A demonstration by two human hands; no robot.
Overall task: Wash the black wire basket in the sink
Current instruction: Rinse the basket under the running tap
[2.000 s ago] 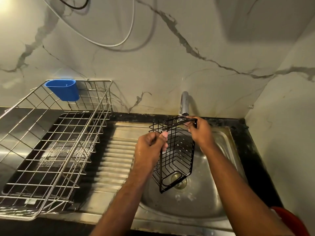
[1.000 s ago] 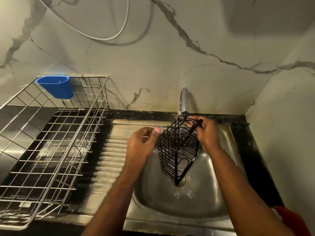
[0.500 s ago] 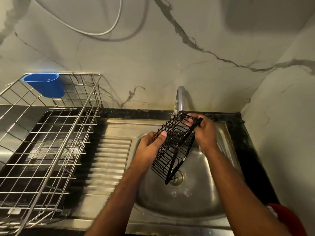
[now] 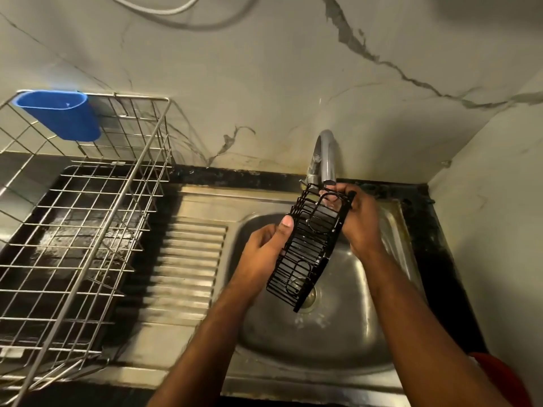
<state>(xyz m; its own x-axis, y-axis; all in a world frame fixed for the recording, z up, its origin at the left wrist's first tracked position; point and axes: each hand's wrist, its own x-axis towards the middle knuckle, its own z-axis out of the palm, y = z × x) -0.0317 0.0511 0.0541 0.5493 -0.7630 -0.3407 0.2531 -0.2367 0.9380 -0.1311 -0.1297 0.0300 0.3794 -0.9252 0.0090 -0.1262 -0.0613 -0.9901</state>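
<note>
Two hands hold a basket (image 4: 308, 245) over the sink (image 4: 338, 348).

The left hand (image 4: 264, 254) grips its side, the right hand (image 4: 361, 221) its top end, just under the tap (image 4: 326, 157). Its long axis slants from the tap down toward the drain (image 4: 308, 295). Washing looks midway; no running water is plainly visible.

Wire basket (image 4: 311, 245) hanging tilted over sink (image 4: 338, 342) bowl, under tap (image 4: 324, 157), between both hands. Dish rack (image 4: 73, 230) sitting left of sink; cup (image 4: 58, 116) hanging on rack's back wall.
</note>
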